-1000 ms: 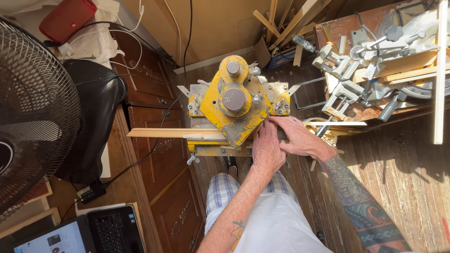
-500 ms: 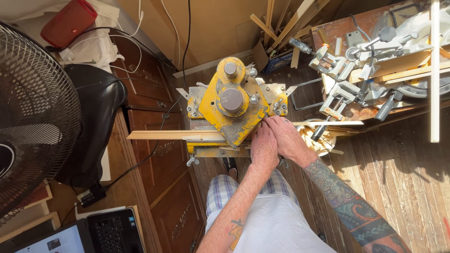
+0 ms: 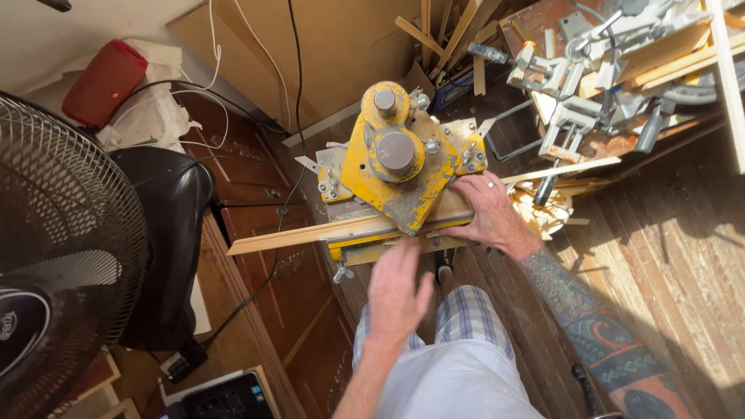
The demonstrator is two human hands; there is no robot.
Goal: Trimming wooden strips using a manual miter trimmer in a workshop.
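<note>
Right hand [image 3: 490,211] presses flat on the wooden strip [image 3: 310,234] at the yellow mitre cutter [image 3: 400,167]; keep it firm. Left hand [image 3: 396,293] hovers open, empty, nearer.

A dark laptop screen [image 3: 221,399] sits at the bottom edge, left of centre

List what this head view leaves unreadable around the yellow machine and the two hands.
- Left hand: motion-blurred; grip unreadable.
- Right hand: palm hidden, so pressing or merely resting on the wooden strip is unclear.
- Yellow machine: its head hides the blade.
- Fan: cut off at the left edge.
</note>
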